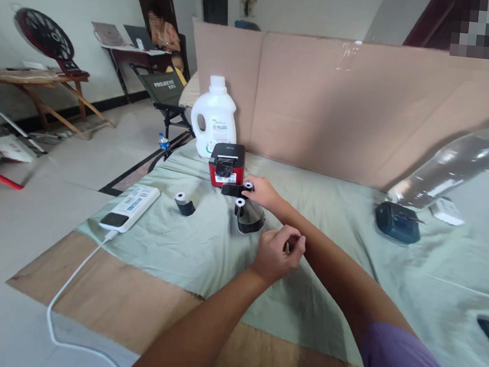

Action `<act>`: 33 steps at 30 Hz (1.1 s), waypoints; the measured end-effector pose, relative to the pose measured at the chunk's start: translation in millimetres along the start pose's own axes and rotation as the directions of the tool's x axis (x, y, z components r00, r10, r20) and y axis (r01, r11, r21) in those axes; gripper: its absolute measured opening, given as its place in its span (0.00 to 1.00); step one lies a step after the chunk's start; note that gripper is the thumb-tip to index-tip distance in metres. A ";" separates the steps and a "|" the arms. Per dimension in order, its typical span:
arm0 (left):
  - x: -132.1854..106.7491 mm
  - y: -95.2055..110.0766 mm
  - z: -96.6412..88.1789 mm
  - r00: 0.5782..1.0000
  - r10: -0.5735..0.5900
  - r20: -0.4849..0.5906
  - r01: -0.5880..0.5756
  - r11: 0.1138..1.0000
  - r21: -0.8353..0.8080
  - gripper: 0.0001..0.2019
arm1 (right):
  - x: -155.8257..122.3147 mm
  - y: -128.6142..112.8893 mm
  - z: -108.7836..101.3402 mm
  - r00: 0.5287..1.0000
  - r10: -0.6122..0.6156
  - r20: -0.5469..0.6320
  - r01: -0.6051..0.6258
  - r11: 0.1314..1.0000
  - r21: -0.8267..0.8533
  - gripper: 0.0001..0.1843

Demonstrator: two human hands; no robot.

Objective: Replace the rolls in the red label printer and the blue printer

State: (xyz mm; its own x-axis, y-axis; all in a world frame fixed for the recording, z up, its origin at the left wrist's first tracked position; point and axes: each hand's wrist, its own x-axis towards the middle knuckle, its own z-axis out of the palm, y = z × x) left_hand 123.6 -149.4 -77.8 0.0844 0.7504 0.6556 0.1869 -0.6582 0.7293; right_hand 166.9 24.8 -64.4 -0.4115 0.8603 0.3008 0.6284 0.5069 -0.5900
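Note:
My right hand (pixel 265 192) reaches across the cloth, its fingers closed round a small roll of black tape (pixel 248 186) with a white core. A dark strip (pixel 230 189) sticks out from it to the left, in front of a red and black label printer (pixel 227 167). Nearer me stands a second roll (pixel 239 204), its black tape (pixel 250 225) looped out to the right. Further left is a third roll (pixel 181 199) with a short dark tail. My left hand (pixel 280 253) hovers beside my right forearm, fingers curled together in a pinch; anything between the fingertips is too small to tell.
Behind the printer stand a white detergent jug (pixel 214 117) and a cardboard panel (pixel 312 103). A white power bank (pixel 130 208) with a cable (pixel 70 293) lies left. Right are a black device (pixel 397 222) and a large clear bottle (pixel 454 163). A person (pixel 166 34) sits far back.

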 end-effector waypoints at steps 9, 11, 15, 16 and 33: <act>135.2 -47.1 -145.3 0.738 -0.202 -0.644 0.168 0.979 -0.114 0.04 | 18.4 27.3 -24.6 0.958 0.243 -0.152 -0.185 0.930 0.318 0.11; 152.8 -80.4 -167.1 0.685 -0.355 -0.636 0.303 0.933 -0.195 0.03 | 17.9 29.2 -17.2 0.974 0.219 -0.056 -0.183 0.910 0.372 0.11; 158.3 -130.7 -166.6 0.628 -0.451 -0.634 0.387 0.888 -0.249 0.03 | 10.2 26.6 -3.5 0.992 0.074 0.099 -0.102 0.939 0.330 0.13; 156.7 -137.8 -161.6 0.638 -0.444 -0.630 0.387 0.891 -0.236 0.03 | 8.5 25.3 -1.8 0.995 0.040 0.088 -0.064 0.956 0.287 0.13; 148.1 -83.6 -158.5 0.996 -0.002 0.087 -0.040 0.879 0.475 0.11 | -2.6 13.7 -10.0 0.953 0.296 0.067 -0.254 0.655 0.712 0.18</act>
State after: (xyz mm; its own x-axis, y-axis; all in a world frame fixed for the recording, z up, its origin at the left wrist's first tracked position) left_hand -34.7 7.1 -10.7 0.1686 0.7538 0.6351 0.6256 -0.5797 0.5220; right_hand 183.2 30.1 -65.8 -0.2505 0.9661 0.0618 0.0465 0.0758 -0.9960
